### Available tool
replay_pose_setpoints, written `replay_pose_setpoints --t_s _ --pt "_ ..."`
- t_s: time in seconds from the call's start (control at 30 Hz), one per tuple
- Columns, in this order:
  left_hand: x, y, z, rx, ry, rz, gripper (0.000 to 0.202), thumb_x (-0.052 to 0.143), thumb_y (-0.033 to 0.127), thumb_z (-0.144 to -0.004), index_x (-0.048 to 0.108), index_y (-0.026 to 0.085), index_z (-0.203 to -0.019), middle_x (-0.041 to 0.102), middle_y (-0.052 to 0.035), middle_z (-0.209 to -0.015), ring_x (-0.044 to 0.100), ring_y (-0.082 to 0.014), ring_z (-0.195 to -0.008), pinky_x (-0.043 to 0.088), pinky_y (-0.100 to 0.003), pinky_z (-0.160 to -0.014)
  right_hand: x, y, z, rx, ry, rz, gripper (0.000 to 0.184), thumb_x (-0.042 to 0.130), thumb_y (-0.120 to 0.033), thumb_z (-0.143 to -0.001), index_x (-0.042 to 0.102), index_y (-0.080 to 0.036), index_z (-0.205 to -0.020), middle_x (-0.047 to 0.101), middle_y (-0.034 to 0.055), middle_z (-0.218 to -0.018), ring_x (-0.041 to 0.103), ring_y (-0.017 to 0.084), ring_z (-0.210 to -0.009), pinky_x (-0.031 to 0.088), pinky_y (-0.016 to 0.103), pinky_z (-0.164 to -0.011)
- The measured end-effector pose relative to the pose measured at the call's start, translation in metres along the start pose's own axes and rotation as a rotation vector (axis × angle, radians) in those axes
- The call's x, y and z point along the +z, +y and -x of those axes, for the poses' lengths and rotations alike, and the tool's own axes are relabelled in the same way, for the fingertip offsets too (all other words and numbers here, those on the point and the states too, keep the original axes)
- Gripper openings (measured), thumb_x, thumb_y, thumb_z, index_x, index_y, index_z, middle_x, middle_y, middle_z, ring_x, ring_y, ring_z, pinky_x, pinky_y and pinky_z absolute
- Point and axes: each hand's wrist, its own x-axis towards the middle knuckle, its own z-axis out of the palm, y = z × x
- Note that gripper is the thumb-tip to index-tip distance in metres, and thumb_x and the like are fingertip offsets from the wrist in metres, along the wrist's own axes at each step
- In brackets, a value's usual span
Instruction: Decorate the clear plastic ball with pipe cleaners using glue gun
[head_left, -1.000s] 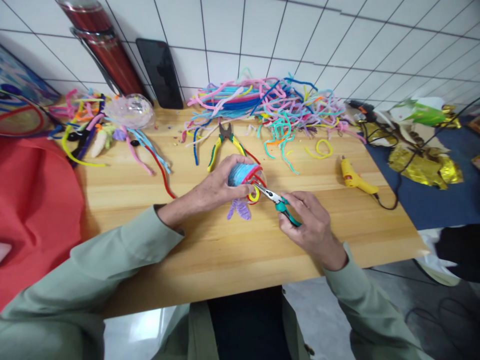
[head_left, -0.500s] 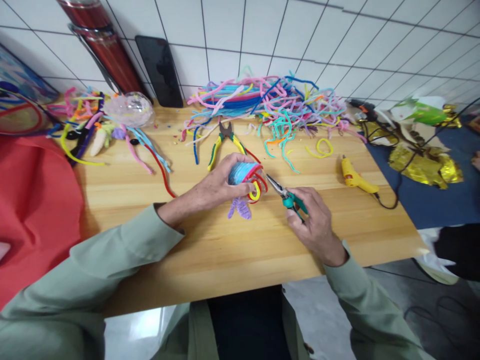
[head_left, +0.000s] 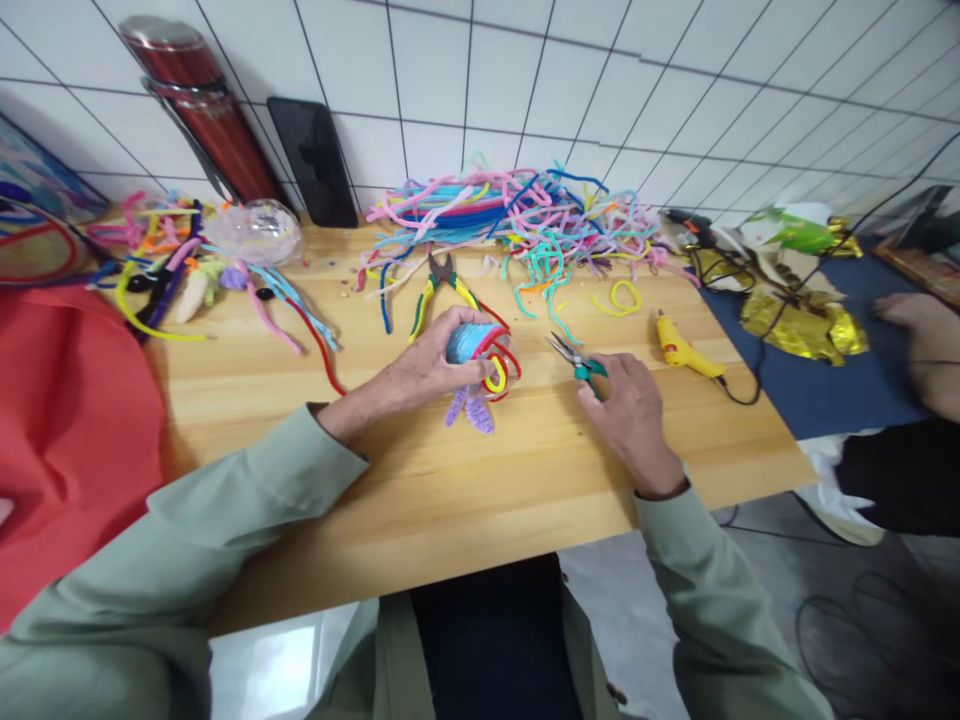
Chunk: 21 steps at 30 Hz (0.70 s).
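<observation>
My left hand (head_left: 439,362) is closed round a small pipe-cleaner craft piece (head_left: 469,343). It has a light-blue wrapped body, red and yellow loops on its right side, and purple leaf-like pieces hanging below. In my right hand (head_left: 628,405) are needle-nose pliers (head_left: 579,364) with teal handles, their jaws parted and pointing up and left. The tips are apart from the craft piece, a short way to its right. Just behind my left hand, yellow-and-green cutting pliers (head_left: 442,285) lie on the table with handles spread.
A heap of coloured pipe cleaners (head_left: 525,215) lies along the wall. A yellow glue gun (head_left: 686,348) with a cord is at right. A phone (head_left: 315,165) leans by a red thermos (head_left: 202,105). Red cloth (head_left: 82,420) covers the left. Another person's arm (head_left: 930,345) shows far right.
The pliers in my right hand have moved away from the craft piece and now lie lower against the table, jaws wider apart. My left hand keeps its hold. The camera view has shifted slightly.
</observation>
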Motion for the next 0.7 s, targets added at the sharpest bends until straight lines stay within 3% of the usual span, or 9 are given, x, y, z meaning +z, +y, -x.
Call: replay_pose_setpoints --t_s 0.17,0.3,0.5,0.7 --pt "0.0 -0.004 -0.001 0.011 0.019 -0.022 0.057 0.088 0.043 -0.085 0.061 0.022 -0.13 0.072 -0.0027 -0.112 0.066 -0.0169 -0.087 0.055 -0.028 -0.076 0.006 0.004 0.001 -0.009 -0.091 0.147 0.026 0.072 -0.028 -0.092 0.079 -0.018 -0.115 0.079 0.0154 -0.105 0.069 0.036 -0.101 0.056 0.05 -0.092" --pt "0.0 -0.009 -0.002 0.039 0.058 -0.027 0.053 0.087 0.043 -0.085 0.062 0.022 -0.128 0.07 -0.0015 -0.111 0.065 -0.017 -0.09 0.055 -0.03 -0.081 0.002 -0.003 -0.001 -0.032 -0.072 0.02 0.033 0.074 -0.031 -0.096 0.079 -0.019 -0.127 0.083 0.0167 -0.12 0.073 0.037 -0.113 0.061 0.056 -0.103" --pt "-0.001 -0.007 -0.002 0.07 0.037 -0.025 0.051 0.083 0.046 -0.087 0.06 0.021 -0.125 0.068 -0.0024 -0.112 0.064 -0.0179 -0.092 0.055 -0.032 -0.085 -0.022 -0.053 -0.025 -0.039 -0.106 -0.385 0.037 0.073 -0.041 -0.107 0.077 -0.027 -0.141 0.082 0.0129 -0.139 0.076 0.033 -0.13 0.063 0.055 -0.113" --pt "-0.001 -0.005 -0.003 0.046 0.024 -0.027 0.056 0.084 0.049 -0.087 0.059 0.021 -0.129 0.069 -0.0035 -0.114 0.065 -0.0204 -0.096 0.053 -0.033 -0.085 -0.011 -0.094 -0.057 0.01 -0.133 -0.685 0.019 0.077 -0.038 -0.103 0.077 -0.028 -0.12 0.084 0.0074 -0.12 0.079 0.029 -0.115 0.065 0.049 -0.105"
